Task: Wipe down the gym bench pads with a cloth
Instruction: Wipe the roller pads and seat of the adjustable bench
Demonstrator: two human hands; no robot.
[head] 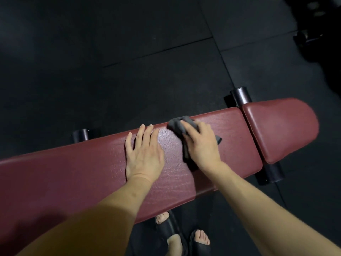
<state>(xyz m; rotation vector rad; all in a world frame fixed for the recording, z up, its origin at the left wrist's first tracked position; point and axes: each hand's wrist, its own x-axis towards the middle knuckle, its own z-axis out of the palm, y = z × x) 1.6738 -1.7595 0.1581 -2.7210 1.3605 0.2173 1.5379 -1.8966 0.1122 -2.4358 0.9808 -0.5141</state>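
Observation:
A long dark-red bench pad (77,174) runs across the view from lower left to upper right. A shorter red seat pad (282,128) follows it at the right end, past a narrow gap. My left hand (144,154) rests flat on the long pad, fingers straight and spread, pointing to the far edge. Just to its right, my right hand (202,145) presses a crumpled grey cloth (177,124) onto the long pad near the far edge. The fingers lie over the cloth, which bunches out ahead of them and trails under the palm.
Black rubber floor tiles (129,52) surround the bench. Black cylindrical frame ends stick out at the far side (240,96), (80,134) and the near right (274,172). My feet in black slides (184,237) stand close under the near edge. Dark equipment (310,36) sits at top right.

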